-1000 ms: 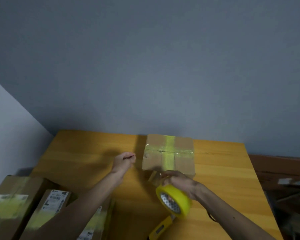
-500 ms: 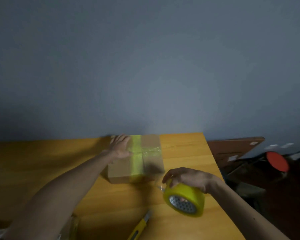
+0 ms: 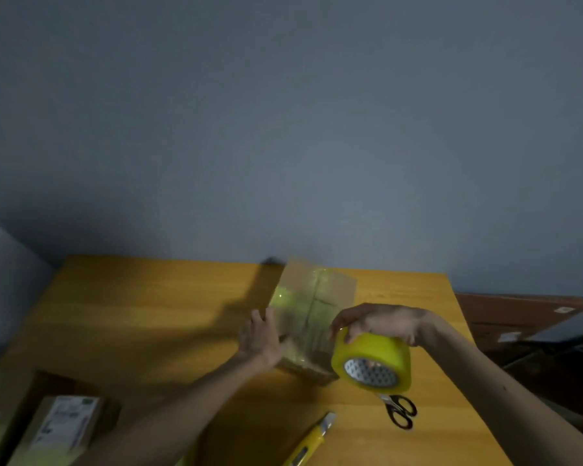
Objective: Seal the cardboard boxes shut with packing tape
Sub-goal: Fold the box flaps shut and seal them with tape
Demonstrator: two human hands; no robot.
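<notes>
Cardboard box sits mid-surface, likely light and stiff; left grip presses flat-fingered against its left side, right grip curls over the tape roll; steady it by the sides

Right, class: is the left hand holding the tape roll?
No, the right hand grips the tape roll; the left hand rests against the cardboard box.

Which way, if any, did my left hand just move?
Yes, toward the person: the left hand left the far corner of the box, by the back edge of the table, for the box's near left side.
</notes>
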